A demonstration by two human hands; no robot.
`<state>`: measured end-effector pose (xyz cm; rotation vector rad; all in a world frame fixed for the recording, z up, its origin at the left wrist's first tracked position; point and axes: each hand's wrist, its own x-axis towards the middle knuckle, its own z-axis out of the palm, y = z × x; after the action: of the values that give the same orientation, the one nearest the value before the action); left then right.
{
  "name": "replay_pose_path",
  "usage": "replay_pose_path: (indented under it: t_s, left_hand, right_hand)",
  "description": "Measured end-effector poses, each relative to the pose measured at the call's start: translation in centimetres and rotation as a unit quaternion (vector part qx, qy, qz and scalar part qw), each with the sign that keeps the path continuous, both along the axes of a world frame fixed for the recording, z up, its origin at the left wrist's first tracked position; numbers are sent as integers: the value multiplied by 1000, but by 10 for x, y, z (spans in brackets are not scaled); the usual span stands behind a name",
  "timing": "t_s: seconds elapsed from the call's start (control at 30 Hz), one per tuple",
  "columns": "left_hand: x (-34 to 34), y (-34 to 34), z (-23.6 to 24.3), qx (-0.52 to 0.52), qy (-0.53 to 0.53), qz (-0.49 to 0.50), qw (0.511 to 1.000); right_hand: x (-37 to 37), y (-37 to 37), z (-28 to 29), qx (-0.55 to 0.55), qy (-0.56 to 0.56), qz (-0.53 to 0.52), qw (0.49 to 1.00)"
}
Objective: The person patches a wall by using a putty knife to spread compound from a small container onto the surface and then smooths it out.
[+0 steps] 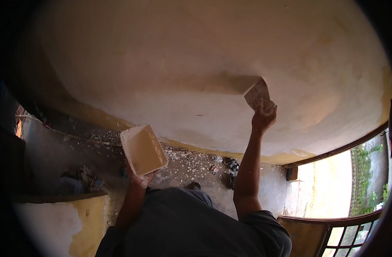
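My right hand [264,116] is raised in front of me, its fingers closed round a wide, flat putty knife [256,92] smeared with pale material. The blade's edge rests against the pale plastered wall [170,51], and a darker band stretches leftward from it. Lower down on the left, my left hand [145,176] grips a rectangular tray [127,149] from its lower end. The tray's rim is coated in white residue, and its inside looks beige; how much it contains, I cannot tell. Most of my left fingers are hidden beneath the tray.
White crumbs and chips litter the floor [187,165] along the wall's foot. A dark crumpled bag [231,167] lies there too. At lower left stands a low, patchy yellow wall [86,222]. A bright opening [324,184] and a paned window frame [350,235] are at right.
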<state>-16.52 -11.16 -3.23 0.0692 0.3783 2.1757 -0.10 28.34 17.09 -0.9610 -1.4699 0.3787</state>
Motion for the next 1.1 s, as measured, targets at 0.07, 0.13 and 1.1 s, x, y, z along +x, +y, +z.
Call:
replay_pose_path:
  t_s: [0.07,0.13,1.1]
  left_hand:
    - [2,4,-6,-4,-14,5,1000]
    - [5,5,-10,-15,-40,15,999]
    - [13,8,34,-126,-94,97,983]
  right_hand:
    - [14,2,-16,-37,29,11,999]
    - [-6,-19,-42,-37,47,48,997]
    - [-199,-82,-74,-8,-156,279,948]
